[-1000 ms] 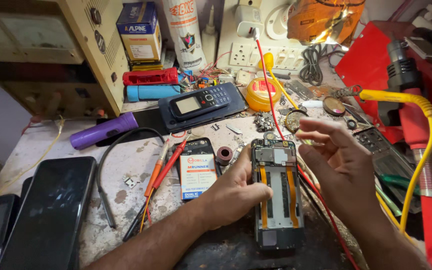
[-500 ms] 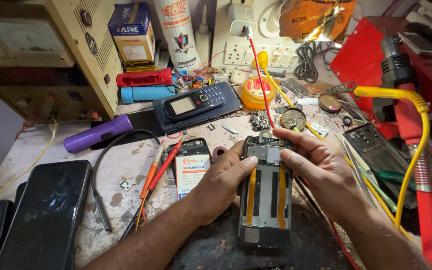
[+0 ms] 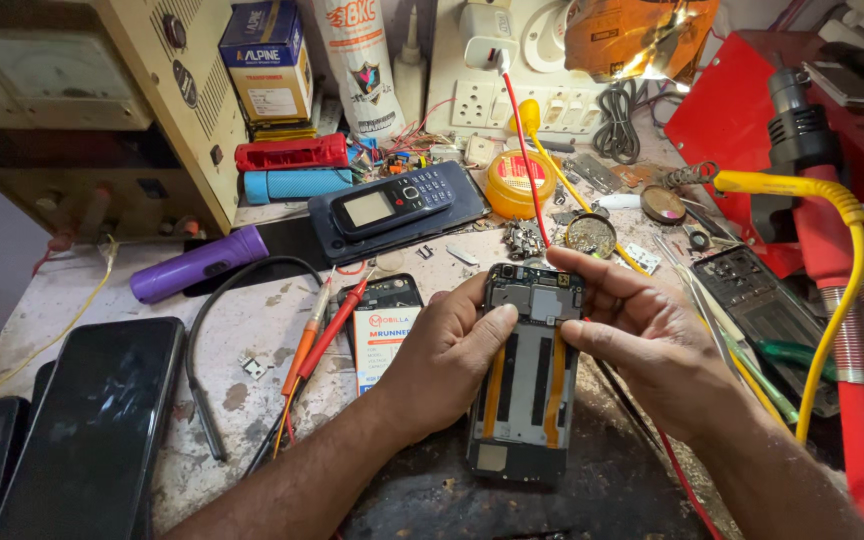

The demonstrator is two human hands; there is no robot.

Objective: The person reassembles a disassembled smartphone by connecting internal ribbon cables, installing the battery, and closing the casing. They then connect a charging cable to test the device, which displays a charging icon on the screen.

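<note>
Hands together on an opened smartphone (image 3: 530,385), back cover off, lying lengthwise on the dark centre patch of the workbench (image 3: 252,320). Left hand (image 3: 442,365) clasps the phone's left edge, thumb pressed on the upper circuit board. Right hand (image 3: 642,340) grips the top right corner, index finger laid across the top edge, thumb on the board beside the left thumb. Two orange flex strips run down the phone's middle.

Just left of the left hand: a phone battery (image 3: 384,322) with a white and orange label, partly hidden by the hand. Red and orange probes (image 3: 317,335) lie beside it. Farther back, a small keypad phone (image 3: 392,205) rests on a dark flat slab. Behind it, a round yellow tin (image 3: 514,185). At the rear: a blue and yellow carton (image 3: 267,60) standing on a stack, and a white cylindrical can (image 3: 360,65) with red and blue print. Purple torch (image 3: 197,265) at left; black phone (image 3: 92,425), screen up, at near left. Yellow cable (image 3: 837,290) arcs at right, over a red hose.
</note>
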